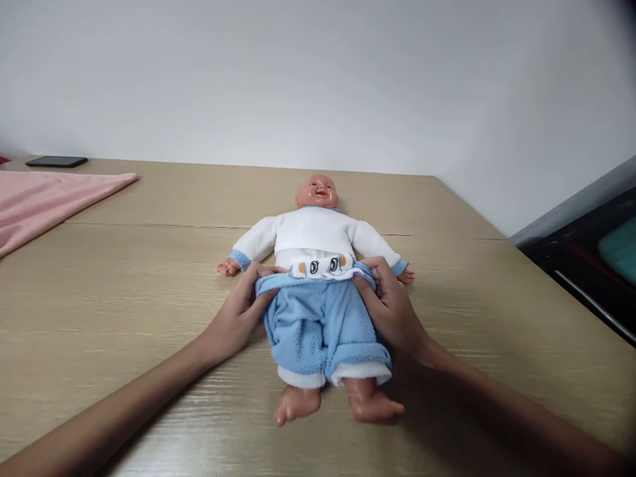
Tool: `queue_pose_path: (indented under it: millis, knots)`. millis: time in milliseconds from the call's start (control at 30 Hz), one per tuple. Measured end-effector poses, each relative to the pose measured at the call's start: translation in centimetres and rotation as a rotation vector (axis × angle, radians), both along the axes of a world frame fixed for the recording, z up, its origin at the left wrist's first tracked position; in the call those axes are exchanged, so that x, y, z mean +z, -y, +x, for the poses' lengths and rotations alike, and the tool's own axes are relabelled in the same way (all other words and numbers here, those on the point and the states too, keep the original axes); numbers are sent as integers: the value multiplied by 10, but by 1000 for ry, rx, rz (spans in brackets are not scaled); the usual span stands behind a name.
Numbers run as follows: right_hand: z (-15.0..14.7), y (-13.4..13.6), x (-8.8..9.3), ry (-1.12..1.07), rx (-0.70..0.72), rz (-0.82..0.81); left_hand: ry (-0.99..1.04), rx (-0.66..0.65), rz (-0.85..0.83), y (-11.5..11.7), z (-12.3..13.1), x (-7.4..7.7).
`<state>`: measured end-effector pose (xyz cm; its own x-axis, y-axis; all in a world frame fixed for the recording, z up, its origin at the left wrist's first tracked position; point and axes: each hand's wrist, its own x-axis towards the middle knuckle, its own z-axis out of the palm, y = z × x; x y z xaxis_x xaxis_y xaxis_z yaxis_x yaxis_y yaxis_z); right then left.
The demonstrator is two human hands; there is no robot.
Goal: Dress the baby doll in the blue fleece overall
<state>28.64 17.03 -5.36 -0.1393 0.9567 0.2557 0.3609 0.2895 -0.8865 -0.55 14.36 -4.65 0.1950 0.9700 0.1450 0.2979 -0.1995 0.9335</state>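
Observation:
A baby doll (317,192) lies on its back on the wooden table (124,298), head away from me. It wears a white fleece top (314,232) and light blue fleece trousers (320,324) with white cuffs; a patterned diaper (322,266) shows at the waist. My left hand (238,315) pinches the trousers' waistband at the doll's right hip. On the other hip, my right hand (392,305) grips the same waistband. Both bare feet of the doll point toward me.
A pink cloth (44,199) lies at the table's far left, with a black phone (56,161) behind it near the white wall. At the right edge of the table is a dark object with something teal (619,248).

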Motion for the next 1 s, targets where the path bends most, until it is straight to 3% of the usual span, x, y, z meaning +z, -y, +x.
queue_pose_path:
  millis: [100,233,300,433,500,600,767,900,1000]
  knots:
    - [-5,-18,-5,-40,-9,-4,51,90,-27,-25,7,-4]
    - [-7,-34,-10,-142,5,-52,112,55,-31,-44,15,-6]
    - [-6,-35,-10,-127,-6,-53,73,100,34,-45,16,-5]
    - [-5,-30,-7,-2,-89,150,-11,149,274,-45,12,-7]
    - [-7,-32,-5,-25,-83,144,37,113,213,-51,9,-11]
    - [-11,-43,-6,-143,-46,9,184,84,10,-70,6,-19]
    - [-7,-61,-8,-272,25,-147,230,-122,-77,-100,-6,-16]
    - [25,-58,-1,-173,228,-200,-16,-323,-47,-100,-40,-8]
    - [49,-50,6,51,361,-157,-202,-430,-1,-94,-69,-12]
